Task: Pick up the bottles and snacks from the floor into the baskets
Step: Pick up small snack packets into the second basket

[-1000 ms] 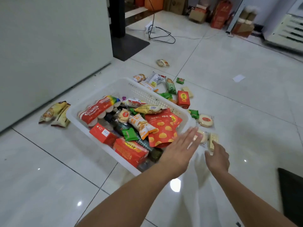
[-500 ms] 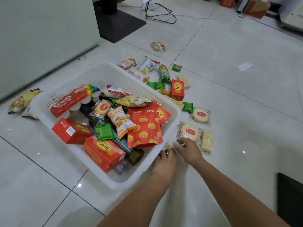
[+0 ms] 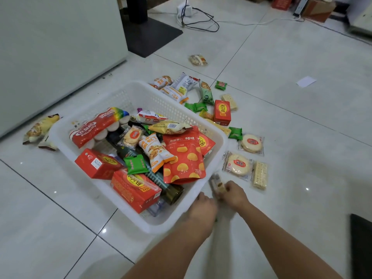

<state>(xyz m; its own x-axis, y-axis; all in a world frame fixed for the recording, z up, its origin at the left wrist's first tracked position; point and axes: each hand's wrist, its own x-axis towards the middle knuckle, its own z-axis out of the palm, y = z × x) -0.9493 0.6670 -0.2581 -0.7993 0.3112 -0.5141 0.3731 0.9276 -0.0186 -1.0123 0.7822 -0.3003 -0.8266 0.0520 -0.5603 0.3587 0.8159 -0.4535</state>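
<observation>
A white plastic basket [image 3: 213, 135] stands on the tiled floor, filled with red boxes, an orange-red chip bag [image 3: 184, 158], small packets and dark bottles [image 3: 171, 193]. My right hand [image 3: 234, 195] is by the basket's near right corner and pinches a small blurred snack packet [image 3: 217, 183] just above the floor. My left hand [image 3: 203, 207] is low beside that corner, seen from the back, its fingers tucked under and hidden. Round rice crackers [image 3: 238, 165] and a biscuit pack [image 3: 260, 175] lie on the floor just beyond my right hand.
More snacks lie scattered right of and behind the basket, among them a red box [image 3: 222, 112]. Yellow packets [image 3: 41, 128] lie at its left, by a white cabinet [image 3: 56, 41]. A black stand base [image 3: 153, 35] and cables [image 3: 201, 21] are at the back. A dark mat [image 3: 361, 244] is at the right.
Both hands dropped from above the basket to the floor at its near right corner. My right hand has since taken hold of a small packet and raised it slightly.
</observation>
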